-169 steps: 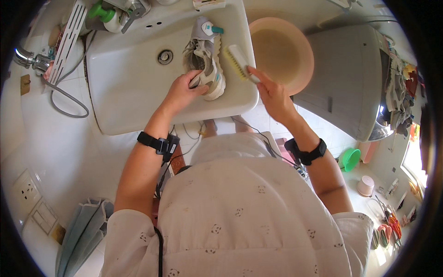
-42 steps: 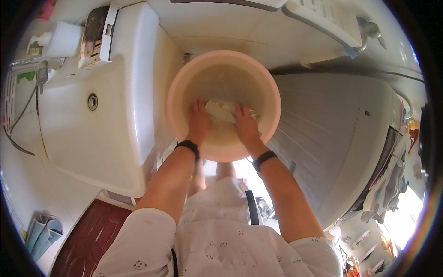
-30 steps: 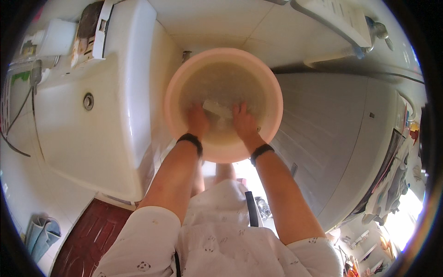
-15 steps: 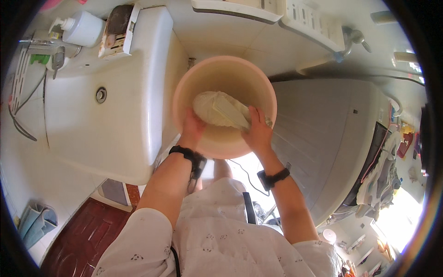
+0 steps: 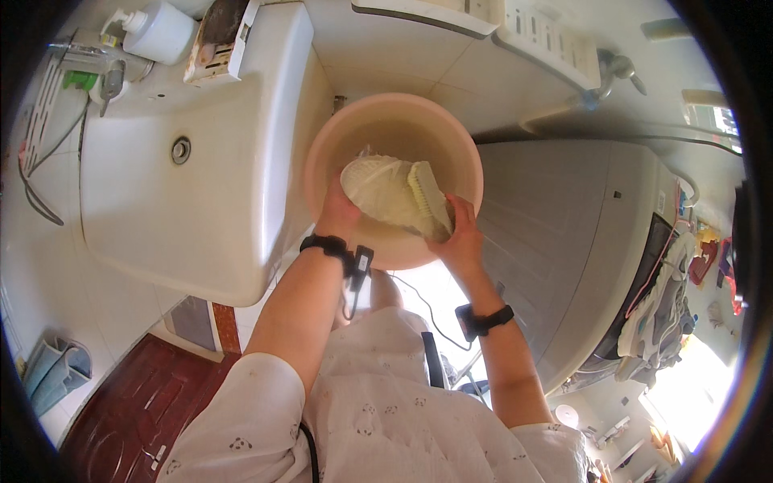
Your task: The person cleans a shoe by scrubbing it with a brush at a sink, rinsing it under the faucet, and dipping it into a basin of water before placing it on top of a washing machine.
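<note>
Over a pink basin [image 5: 318, 133] with cloudy water in it, I hold a pale cream shoe [image 5: 377, 187], its patterned sole facing up. My left hand [image 5: 340, 208] is closed around the shoe's left end, fingers partly hidden under it. A pale scrubbing brush [image 5: 433, 197] stands on its edge at the shoe's right part, bristles toward the left. My right hand [image 5: 459, 233] grips the brush's near end; whether it also touches the shoe is hidden.
A white sink [image 5: 193, 217] stands left of the basin, with a pump bottle [image 5: 161, 32] and a soap holder [image 5: 217, 56] at its back. To the right is a grey-white appliance [image 5: 555, 225]. A wall tap [image 5: 616, 72] sits at the back right.
The brush has tilted up from lying flat on the shoe, so its bristles now show. The shoe's sole pattern shows more plainly. My right hand has moved slightly right and nearer to me.
</note>
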`<action>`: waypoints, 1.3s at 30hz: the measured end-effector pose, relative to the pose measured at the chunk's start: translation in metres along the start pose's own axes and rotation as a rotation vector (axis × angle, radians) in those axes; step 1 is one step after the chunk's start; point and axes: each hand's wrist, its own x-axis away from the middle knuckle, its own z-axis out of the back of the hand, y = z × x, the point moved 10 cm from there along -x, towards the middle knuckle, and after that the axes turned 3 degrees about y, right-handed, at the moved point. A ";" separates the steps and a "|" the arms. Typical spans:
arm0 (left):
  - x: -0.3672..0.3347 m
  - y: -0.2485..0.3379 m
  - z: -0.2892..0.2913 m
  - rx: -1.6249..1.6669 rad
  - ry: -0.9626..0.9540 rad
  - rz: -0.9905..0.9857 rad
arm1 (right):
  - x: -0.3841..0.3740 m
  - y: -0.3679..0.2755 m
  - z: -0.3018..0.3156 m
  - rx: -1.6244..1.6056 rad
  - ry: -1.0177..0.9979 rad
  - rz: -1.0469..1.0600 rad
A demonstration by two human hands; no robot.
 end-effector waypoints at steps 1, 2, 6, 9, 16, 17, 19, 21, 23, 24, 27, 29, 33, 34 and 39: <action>0.000 -0.003 0.000 -0.004 0.017 0.011 | 0.002 0.006 0.001 -0.025 -0.001 -0.018; -0.002 -0.006 -0.001 -0.008 0.034 0.024 | 0.005 0.010 0.002 -0.021 -0.003 -0.025; -0.037 -0.016 0.013 0.078 -0.069 0.116 | 0.007 0.013 -0.006 -0.054 -0.019 -0.073; -0.057 -0.020 0.038 0.031 0.016 0.108 | 0.011 0.017 -0.008 -0.039 -0.013 -0.077; -0.080 0.001 0.071 -0.070 0.151 -0.108 | 0.003 0.018 -0.015 0.006 0.046 -0.017; -0.076 0.001 0.085 -0.135 0.286 -0.134 | 0.000 0.022 -0.017 0.010 0.047 -0.023; -0.068 -0.004 0.103 -0.203 0.419 -0.152 | -0.006 0.035 -0.020 0.084 0.062 -0.084; -0.065 -0.015 0.117 -0.401 0.459 -0.074 | -0.017 0.041 -0.033 0.138 0.027 -0.083; -0.067 -0.022 0.133 -0.418 0.414 -0.066 | -0.026 0.047 -0.047 0.190 -0.007 -0.076; -0.071 -0.021 0.143 -0.435 0.377 -0.070 | -0.031 0.049 -0.061 0.209 -0.054 -0.091; -0.078 -0.022 0.196 -0.478 0.483 0.026 | -0.042 0.035 -0.094 0.311 -0.140 -0.087; -0.073 -0.028 0.196 -0.552 0.494 0.050 | -0.042 0.044 -0.107 0.426 -0.174 -0.105; -0.054 -0.035 0.169 -0.513 0.360 0.092 | -0.040 0.078 -0.128 0.561 -0.138 -0.155; -0.051 -0.031 0.170 -0.516 0.367 0.089 | -0.041 0.078 -0.134 0.532 -0.126 -0.153; -0.047 -0.007 0.184 -0.898 0.507 0.053 | -0.049 0.071 -0.153 0.626 -0.066 -0.078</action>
